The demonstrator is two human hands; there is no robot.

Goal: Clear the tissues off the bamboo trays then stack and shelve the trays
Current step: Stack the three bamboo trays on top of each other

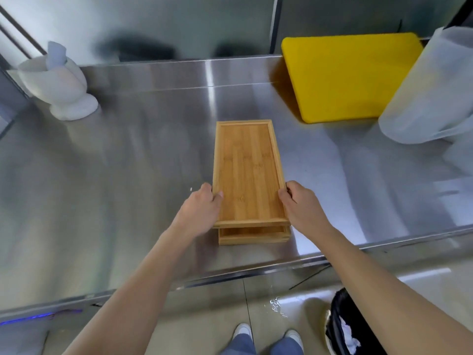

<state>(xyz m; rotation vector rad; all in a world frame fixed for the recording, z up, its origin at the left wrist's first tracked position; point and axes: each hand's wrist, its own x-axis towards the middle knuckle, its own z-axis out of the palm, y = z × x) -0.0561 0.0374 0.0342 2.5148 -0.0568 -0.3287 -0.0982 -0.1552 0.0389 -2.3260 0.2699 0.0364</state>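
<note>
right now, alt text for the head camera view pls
Both hands, left hand and right hand, grip the long sides of the top bamboo tray, stacked on a second tray on a steel counter. No tissues remain on it; a yellow board lies behind.

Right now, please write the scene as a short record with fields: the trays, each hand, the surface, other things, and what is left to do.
trays: top tray lies on a lower tray, a little askew; no tissue on the top one
left hand: grips the top tray's left rim
right hand: grips its right rim
surface: steel counter
other things: yellow board, white cup, clear jug, black bin on the floor
left to do: square the stack, then shelve it
</note>
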